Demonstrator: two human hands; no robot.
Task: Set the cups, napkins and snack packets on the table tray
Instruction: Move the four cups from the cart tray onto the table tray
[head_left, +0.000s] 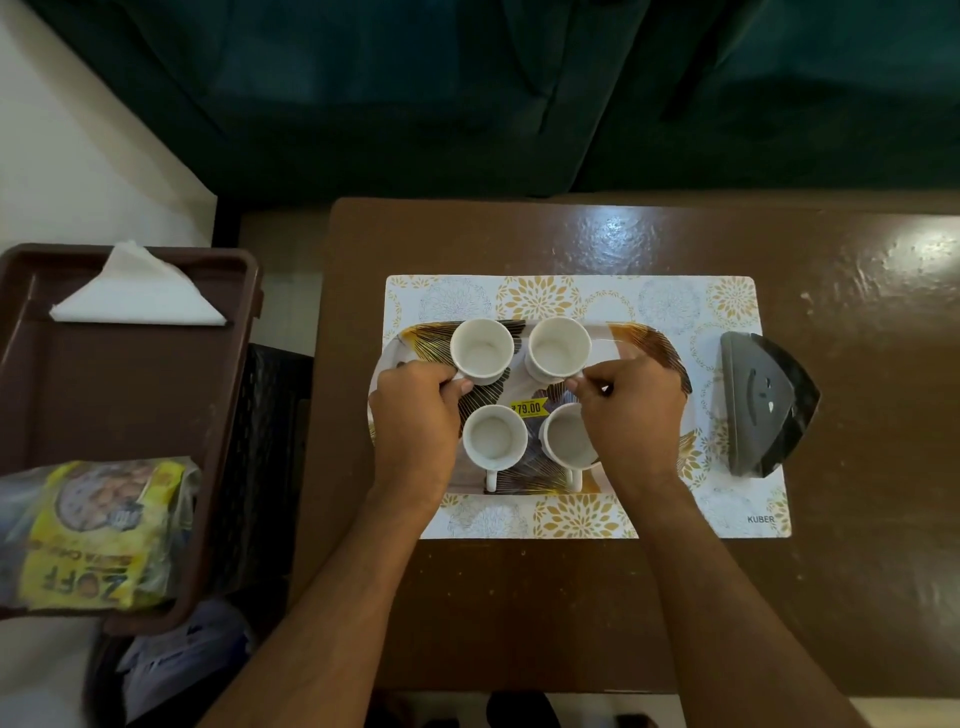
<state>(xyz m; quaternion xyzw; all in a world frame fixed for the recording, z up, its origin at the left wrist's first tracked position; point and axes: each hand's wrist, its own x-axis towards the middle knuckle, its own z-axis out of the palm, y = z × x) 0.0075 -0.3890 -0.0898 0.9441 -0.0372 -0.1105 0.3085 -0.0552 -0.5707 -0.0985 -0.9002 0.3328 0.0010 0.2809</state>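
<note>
Four white cups (522, 397) are already set on the patterned tray (647, 340), the far pair gripped by the left hand (415, 410) and right hand (631, 410), while napkins (137, 291) and snack packets (98, 530) are left in the brown bin (130, 400) beside the bench (571, 597).

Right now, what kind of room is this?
Probably a living room at home: a dark green sofa stands behind a low brown table, where a patterned tray of white cups sits on a flowery placemat.
</note>
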